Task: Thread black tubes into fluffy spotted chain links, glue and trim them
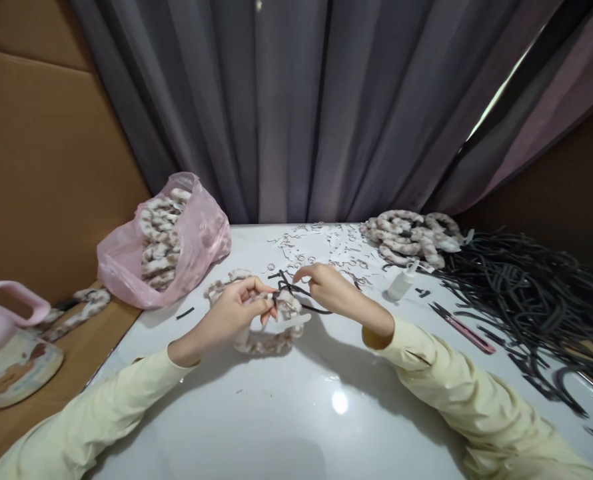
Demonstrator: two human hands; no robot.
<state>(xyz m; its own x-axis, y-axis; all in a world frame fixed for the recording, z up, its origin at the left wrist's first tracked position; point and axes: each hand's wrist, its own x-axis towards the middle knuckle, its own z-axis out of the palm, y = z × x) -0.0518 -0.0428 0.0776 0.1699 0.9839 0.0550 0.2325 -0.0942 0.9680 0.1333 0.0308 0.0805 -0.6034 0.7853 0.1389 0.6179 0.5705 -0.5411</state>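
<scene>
My left hand (236, 308) is closed in a pinch on a fluffy white-and-brown ring (269, 341) near the middle of the table. Black cord (289, 285) comes out of the fluffy piece and crosses over itself in loops beside my left fingertips. Curled around the cord's far side is my right hand (321, 285), its fingers bent and touching the loops. A whitish translucent strip (296, 322) sticks out from the ring below the cord. My fingers hide where the cord enters the fluff.
A pink plastic bag (204, 233) of fluffy pieces stands left. At right are more fluffy rings (401, 233), a small white bottle (402, 283), pink-handled tweezers (464, 328) and a heap of black cords (531, 287). Small thin rings (306, 259) lie scattered behind my hands. A pink-handled container (16, 360) is far left.
</scene>
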